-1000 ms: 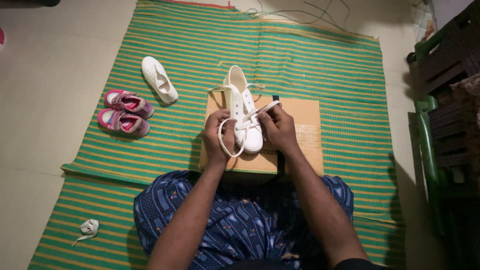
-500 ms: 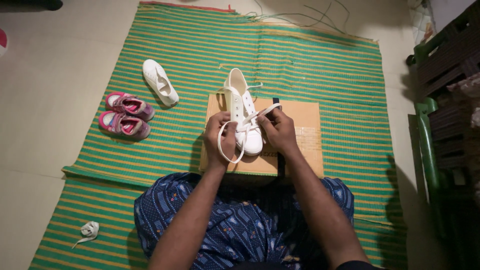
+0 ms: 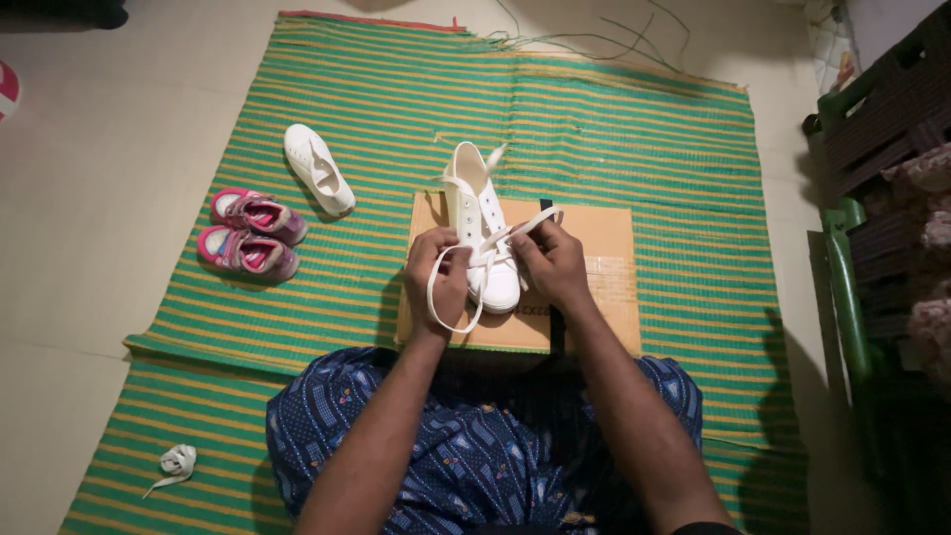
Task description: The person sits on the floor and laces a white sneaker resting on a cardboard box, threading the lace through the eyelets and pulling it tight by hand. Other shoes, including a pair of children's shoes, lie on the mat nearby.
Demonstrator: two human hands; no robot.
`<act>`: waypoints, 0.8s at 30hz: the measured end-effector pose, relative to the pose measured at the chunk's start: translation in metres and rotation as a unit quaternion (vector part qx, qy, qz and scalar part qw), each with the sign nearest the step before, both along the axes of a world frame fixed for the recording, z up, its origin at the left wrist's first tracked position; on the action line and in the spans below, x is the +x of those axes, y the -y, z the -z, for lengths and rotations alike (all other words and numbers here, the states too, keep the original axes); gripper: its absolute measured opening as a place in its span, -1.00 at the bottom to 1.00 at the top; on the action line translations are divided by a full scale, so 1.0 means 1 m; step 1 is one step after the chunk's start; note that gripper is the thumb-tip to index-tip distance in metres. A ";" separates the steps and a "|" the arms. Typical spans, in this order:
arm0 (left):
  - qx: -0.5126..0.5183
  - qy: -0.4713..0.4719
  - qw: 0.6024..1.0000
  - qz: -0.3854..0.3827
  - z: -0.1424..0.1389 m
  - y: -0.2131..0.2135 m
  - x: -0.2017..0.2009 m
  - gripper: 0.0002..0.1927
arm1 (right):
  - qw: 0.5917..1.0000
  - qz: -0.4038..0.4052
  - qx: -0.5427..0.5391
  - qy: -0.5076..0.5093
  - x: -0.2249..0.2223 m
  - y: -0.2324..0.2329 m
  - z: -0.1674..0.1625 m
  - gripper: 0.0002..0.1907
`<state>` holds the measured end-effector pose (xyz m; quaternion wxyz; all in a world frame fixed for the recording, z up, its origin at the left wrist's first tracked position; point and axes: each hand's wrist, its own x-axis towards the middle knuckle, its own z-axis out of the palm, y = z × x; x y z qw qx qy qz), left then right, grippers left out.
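Observation:
A white lace-up sneaker (image 3: 476,213) lies on a flat brown cardboard box (image 3: 604,248) in front of my knees, toe towards me. My left hand (image 3: 439,280) sits at the shoe's left side and pinches a white lace (image 3: 443,315) that hangs in a loop around it. My right hand (image 3: 551,263) is at the shoe's right side, gripping the other end of the lace, which runs taut from the eyelets up past my fingers.
A second white sneaker (image 3: 318,168) and a pair of small pink shoes (image 3: 250,233) lie on the green striped mat (image 3: 634,129) to the left. A bundled white lace (image 3: 176,463) rests near the mat's lower left. Dark green furniture (image 3: 872,218) stands at the right.
Both hands stay at the shoe. The lace loop on the left has grown slightly larger and my hands have shifted a little as the lace is drawn.

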<state>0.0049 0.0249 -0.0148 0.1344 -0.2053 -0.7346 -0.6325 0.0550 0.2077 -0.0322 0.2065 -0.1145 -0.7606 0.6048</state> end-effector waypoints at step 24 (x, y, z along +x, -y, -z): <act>-0.011 -0.031 0.999 -0.012 0.002 0.000 0.000 -0.85 | 0.998 0.002 0.067 -0.010 0.000 -0.001 0.004 -0.77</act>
